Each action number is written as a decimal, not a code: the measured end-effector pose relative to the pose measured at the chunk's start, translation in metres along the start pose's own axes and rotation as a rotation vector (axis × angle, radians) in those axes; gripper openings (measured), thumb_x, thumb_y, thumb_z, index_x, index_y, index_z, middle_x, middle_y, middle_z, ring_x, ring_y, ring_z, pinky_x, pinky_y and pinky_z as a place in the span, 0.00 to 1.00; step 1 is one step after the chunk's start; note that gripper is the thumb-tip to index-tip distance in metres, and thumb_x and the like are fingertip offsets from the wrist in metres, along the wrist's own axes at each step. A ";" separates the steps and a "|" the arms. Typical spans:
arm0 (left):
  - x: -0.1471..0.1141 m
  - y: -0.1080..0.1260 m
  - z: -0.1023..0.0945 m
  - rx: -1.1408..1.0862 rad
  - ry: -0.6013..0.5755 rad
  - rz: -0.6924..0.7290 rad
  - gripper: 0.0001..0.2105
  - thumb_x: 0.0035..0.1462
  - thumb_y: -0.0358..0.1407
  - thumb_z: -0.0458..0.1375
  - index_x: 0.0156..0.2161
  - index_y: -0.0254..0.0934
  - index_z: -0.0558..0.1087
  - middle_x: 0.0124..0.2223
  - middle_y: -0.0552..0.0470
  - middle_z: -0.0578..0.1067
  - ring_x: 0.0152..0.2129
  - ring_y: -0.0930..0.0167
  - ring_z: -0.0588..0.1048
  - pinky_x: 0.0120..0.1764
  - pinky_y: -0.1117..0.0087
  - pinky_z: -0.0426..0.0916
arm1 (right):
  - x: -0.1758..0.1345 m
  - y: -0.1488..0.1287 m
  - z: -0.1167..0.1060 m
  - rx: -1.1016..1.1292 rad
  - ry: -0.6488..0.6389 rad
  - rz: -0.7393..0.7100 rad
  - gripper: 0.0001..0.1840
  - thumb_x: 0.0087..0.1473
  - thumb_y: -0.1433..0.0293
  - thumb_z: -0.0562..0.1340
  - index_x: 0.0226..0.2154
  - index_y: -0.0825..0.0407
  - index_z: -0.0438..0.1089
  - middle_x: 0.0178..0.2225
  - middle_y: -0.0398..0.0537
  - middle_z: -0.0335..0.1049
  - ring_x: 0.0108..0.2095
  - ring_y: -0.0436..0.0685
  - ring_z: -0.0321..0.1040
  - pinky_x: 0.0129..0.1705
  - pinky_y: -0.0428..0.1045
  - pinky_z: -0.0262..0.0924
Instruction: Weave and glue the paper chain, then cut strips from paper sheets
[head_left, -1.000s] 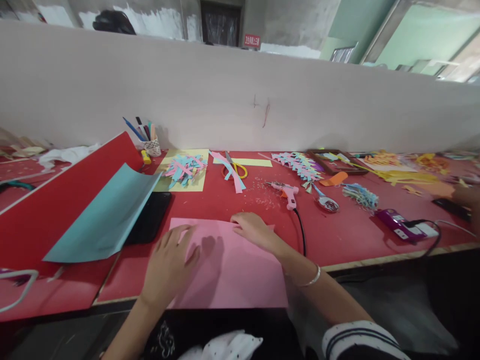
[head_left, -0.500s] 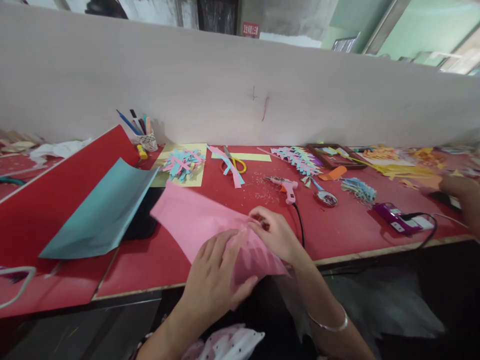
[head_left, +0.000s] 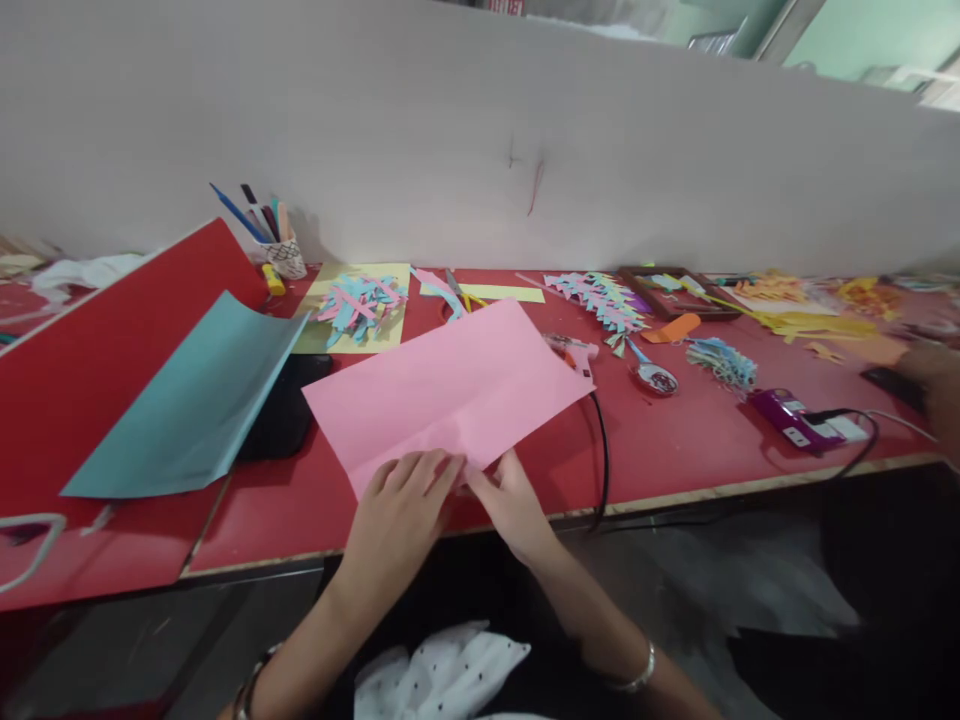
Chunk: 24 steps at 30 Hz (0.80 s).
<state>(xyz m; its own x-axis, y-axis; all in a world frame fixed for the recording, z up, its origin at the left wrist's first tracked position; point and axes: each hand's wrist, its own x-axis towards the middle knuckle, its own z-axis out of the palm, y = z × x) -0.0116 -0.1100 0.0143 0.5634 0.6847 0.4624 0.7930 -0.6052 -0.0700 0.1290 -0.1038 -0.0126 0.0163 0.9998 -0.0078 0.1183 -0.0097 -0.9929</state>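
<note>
A sheet of pink paper (head_left: 442, 385) lies tilted over the red table, its surface slightly creased near the front edge. My left hand (head_left: 405, 515) holds that edge, fingers on top and the thumb hidden beneath. Close beside it, my right hand (head_left: 517, 510) pinches the same edge between thumb and fingers. The sheet's right corner partly covers a pink hot glue gun (head_left: 579, 358). Behind the sheet, scissors (head_left: 469, 298) with yellow handles are half hidden.
To the left, a blue sheet (head_left: 187, 400) leans on a red board (head_left: 97, 370), over a black object (head_left: 281, 415). Paper strips (head_left: 360, 308), a pen cup (head_left: 283, 257), a spoon (head_left: 654, 377) and a purple power strip (head_left: 795, 418) stand around. Another person's hand (head_left: 934, 375) is far right.
The pink paper has swung round and spread flatter, with its far corner now over the scissors. Both hands have drawn back to its near edge, the right one moving left.
</note>
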 end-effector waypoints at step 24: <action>-0.037 -0.054 0.030 -0.215 0.001 -0.084 0.16 0.62 0.37 0.44 0.35 0.40 0.75 0.32 0.53 0.77 0.28 0.72 0.74 0.29 0.72 0.68 | 0.017 0.005 -0.006 -1.095 -0.334 -0.685 0.13 0.58 0.72 0.52 0.29 0.51 0.70 0.32 0.46 0.70 0.35 0.52 0.62 0.44 0.50 0.52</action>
<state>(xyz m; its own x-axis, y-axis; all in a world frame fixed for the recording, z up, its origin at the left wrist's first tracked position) -0.0679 -0.0905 -0.0259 0.4974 0.7358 0.4594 0.7694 -0.6189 0.1582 0.1355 -0.0868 -0.0170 -0.5899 0.7622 0.2666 0.7387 0.6428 -0.2030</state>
